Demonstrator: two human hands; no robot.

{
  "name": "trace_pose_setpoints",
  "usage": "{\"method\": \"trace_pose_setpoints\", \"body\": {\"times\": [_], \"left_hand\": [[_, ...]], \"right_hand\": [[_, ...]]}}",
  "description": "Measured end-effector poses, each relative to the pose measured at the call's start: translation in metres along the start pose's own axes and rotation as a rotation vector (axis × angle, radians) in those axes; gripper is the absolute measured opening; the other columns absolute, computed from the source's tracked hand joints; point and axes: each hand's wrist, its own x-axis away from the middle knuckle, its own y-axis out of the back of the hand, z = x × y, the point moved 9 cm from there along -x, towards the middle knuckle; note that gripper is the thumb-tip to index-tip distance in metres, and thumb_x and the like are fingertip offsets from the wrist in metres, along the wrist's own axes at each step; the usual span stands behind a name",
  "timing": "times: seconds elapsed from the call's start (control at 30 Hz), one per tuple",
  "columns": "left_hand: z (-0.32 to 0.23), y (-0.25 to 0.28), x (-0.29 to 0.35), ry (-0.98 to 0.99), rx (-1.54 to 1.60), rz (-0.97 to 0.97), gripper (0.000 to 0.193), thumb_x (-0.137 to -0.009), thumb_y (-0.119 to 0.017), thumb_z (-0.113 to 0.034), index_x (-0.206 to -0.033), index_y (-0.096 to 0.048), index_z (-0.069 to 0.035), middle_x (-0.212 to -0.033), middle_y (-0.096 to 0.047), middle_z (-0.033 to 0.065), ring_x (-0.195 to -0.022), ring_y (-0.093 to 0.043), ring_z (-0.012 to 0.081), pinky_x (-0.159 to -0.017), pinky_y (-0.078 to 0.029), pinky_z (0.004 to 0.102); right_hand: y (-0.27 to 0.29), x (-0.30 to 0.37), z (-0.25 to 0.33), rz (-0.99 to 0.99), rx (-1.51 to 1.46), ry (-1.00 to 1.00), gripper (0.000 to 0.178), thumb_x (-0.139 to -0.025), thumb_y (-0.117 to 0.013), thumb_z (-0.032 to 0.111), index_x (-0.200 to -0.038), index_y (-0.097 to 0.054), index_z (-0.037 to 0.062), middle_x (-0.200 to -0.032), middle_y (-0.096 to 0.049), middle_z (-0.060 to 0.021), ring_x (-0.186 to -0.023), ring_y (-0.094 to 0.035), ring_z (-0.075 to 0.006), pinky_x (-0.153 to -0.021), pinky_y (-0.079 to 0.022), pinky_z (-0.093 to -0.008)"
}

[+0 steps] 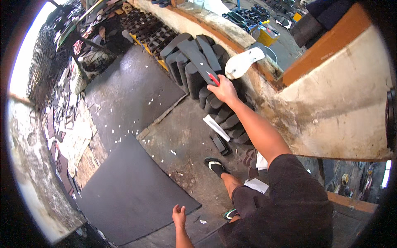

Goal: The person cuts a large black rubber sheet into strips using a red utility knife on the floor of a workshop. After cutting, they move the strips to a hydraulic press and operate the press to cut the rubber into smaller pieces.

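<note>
Two hands are seen. The right hand is stretched out to a stack of dark rubber rolls against the wall, its fingers closed around a dark strip and a red tool. The left hand is held low with fingers spread, gripping nothing, above a black sheet laid on the floor.

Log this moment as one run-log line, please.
right hand: grips red-handled tool on dark sole cutout atop stack | left hand: open, empty, above dark rubber sheet
</note>
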Motion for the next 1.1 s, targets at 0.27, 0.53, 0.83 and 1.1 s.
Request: {"method": "trace_pose_setpoints", "body": {"times": [0.27,0.53,0.83,1.1], "left_hand": [[-0.072,0.006,-0.039,0.038,0.005,0.070,0.048,-0.091,-0.072,-0.019,-0.131,-0.056,0.001,-0.116,-0.069,0.0178,-0.105,-0.066,0.0239,-0.092,-0.052,0.0340],[-0.145,0.001,-0.054,-0.030,-0.019,0.114,0.048,-0.092,-0.071,-0.020,-0.132,-0.056,0.002,-0.118,-0.068,0.0194,-0.107,-0.066,0.0256,-0.092,-0.051,0.0355],[-0.165,-0.003,-0.059,-0.043,0.007,0.108,0.051,-0.092,-0.072,-0.021,-0.134,-0.055,0.002,-0.119,-0.068,0.0186,-0.106,-0.066,0.0259,-0.092,-0.051,0.0350],[-0.159,-0.001,-0.053,-0.079,0.044,0.063,0.053,-0.091,-0.073,-0.022,-0.135,-0.054,0.001,-0.118,-0.068,0.0176,-0.106,-0.066,0.0254,-0.089,-0.053,0.0349]], "right_hand": [[-0.014,-0.145,-0.015,-0.030,0.127,-0.032,0.080,-0.083,-0.076,0.035,-0.139,-0.039,-0.0087,-0.125,-0.056,-0.0349,-0.117,-0.057,-0.0484,-0.100,-0.048,-0.0500],[-0.054,-0.156,-0.075,0.119,-0.397,-0.730,0.038,-0.090,-0.062,0.011,-0.115,-0.048,-0.0133,-0.079,-0.071,-0.0229,-0.059,-0.072,-0.0280,-0.056,-0.058,-0.0370],[-0.061,-0.143,-0.069,0.262,-0.220,-0.748,0.025,-0.095,-0.057,0.014,-0.086,-0.074,-0.0026,-0.073,-0.074,-0.0126,-0.060,-0.072,-0.0185,-0.057,-0.058,-0.0360],[-0.060,-0.143,-0.056,0.251,-0.030,-0.596,0.020,-0.090,-0.062,0.015,-0.088,-0.074,-0.0012,-0.074,-0.074,-0.0146,-0.062,-0.073,-0.0218,-0.059,-0.059,-0.0348]]}}
